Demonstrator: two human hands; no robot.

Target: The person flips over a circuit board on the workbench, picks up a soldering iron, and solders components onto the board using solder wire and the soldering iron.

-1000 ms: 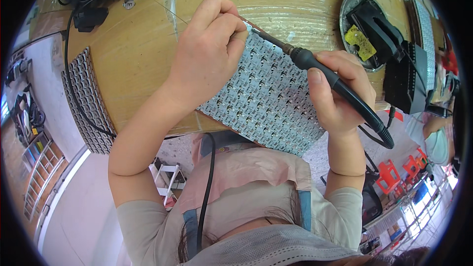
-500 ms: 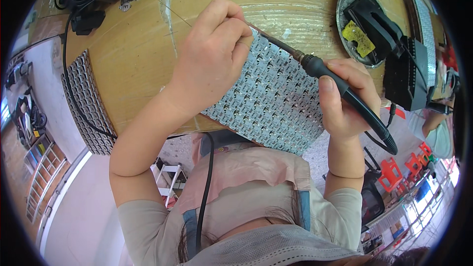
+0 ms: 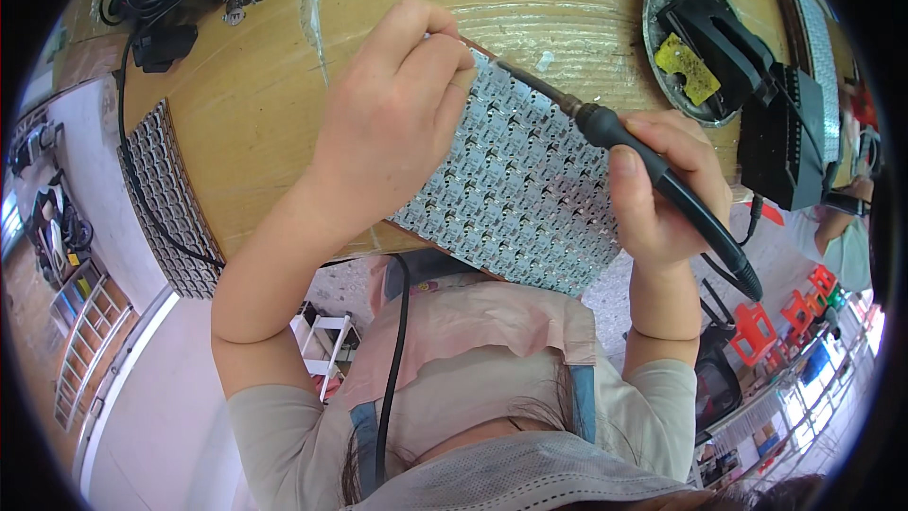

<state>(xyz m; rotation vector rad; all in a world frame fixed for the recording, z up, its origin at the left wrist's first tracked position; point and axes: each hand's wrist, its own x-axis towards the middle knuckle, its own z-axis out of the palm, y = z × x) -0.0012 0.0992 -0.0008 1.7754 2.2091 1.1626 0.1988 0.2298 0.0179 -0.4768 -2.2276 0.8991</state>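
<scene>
Both hands are closed in grips over the grey LED panel [image 3: 515,189] at the bench's near edge: the right hand [image 3: 662,194] wraps the black soldering iron [image 3: 653,175], while the left hand [image 3: 392,123] pinches something thin at the panel's far corner, likely solder wire. Soldering looks under way; next calls for a steady tip. Beyond the right hand sits a round tin [image 3: 662,0] holding a yellow sponge [image 3: 689,68].

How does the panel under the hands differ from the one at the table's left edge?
The panel under the hands lies flat on the table, pale side up, with the left hand pressing it. The edge panel hangs darker, untouched, with a black cable across it. Both carry grids of small parts.
</scene>
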